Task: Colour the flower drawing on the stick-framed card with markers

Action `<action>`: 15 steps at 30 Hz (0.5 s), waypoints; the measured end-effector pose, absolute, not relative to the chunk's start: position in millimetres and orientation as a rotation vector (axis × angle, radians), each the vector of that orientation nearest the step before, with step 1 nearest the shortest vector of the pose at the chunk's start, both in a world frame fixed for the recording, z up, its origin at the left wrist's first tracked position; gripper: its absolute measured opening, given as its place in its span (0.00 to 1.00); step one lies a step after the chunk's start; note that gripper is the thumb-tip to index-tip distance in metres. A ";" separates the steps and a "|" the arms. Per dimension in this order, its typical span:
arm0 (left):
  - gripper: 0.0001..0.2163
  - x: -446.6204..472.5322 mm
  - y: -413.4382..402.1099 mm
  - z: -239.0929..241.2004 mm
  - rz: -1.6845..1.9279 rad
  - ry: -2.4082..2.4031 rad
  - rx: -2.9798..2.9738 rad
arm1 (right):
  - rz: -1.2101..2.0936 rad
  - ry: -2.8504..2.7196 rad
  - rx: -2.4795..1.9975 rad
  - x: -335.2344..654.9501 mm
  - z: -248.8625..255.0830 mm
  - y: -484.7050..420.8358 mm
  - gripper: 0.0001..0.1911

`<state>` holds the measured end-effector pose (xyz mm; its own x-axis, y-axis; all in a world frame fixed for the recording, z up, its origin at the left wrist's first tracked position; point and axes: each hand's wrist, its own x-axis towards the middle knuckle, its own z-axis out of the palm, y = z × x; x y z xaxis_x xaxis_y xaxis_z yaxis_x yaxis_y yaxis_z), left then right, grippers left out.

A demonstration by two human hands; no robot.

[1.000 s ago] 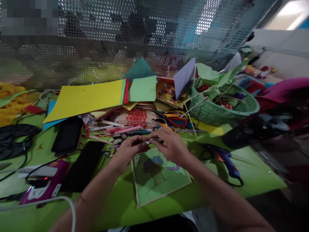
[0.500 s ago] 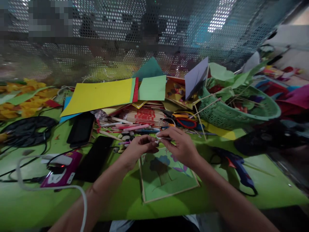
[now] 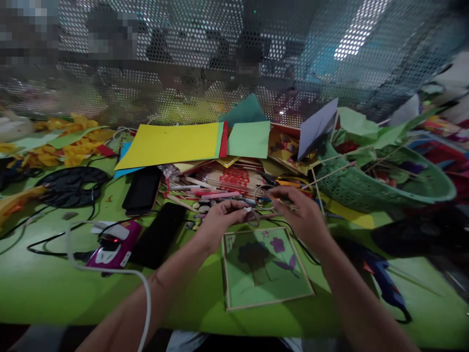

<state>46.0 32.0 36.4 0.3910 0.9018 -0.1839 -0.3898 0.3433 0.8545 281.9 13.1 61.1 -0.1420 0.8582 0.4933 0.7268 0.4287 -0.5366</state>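
My left hand (image 3: 220, 222) is closed in a pinch on a small white piece (image 3: 248, 209), too small to name. To its right, my right hand (image 3: 302, 212) has bent fingers drawn together near the tips; whatever they hold, if anything, I cannot make out. Below both hands lies a green picture card (image 3: 264, 293) with a thin pale frame, a dark tree (image 3: 253, 254) and a purple flower (image 3: 277, 244). A thin ring (image 3: 256, 195) shows just behind the right fingertips.
Phones (image 3: 161, 234), a purple device (image 3: 130, 239) and a white cable (image 3: 146, 293) lie left. Behind are sticks (image 3: 238, 180), markers (image 3: 220, 195) and yellow paper (image 3: 172, 144). A green basket (image 3: 348, 188) and a blue glue gun (image 3: 390, 281) are right.
My hands have moved apart, the right one away to the right; the white piece stays in the left. More of the picture card shows. The whole view has shifted.
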 end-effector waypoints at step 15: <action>0.18 42.1 36.9 40.2 1.046 0.717 0.785 | -0.301 -2.183 -2.178 340.9 49.5 87.7 0.25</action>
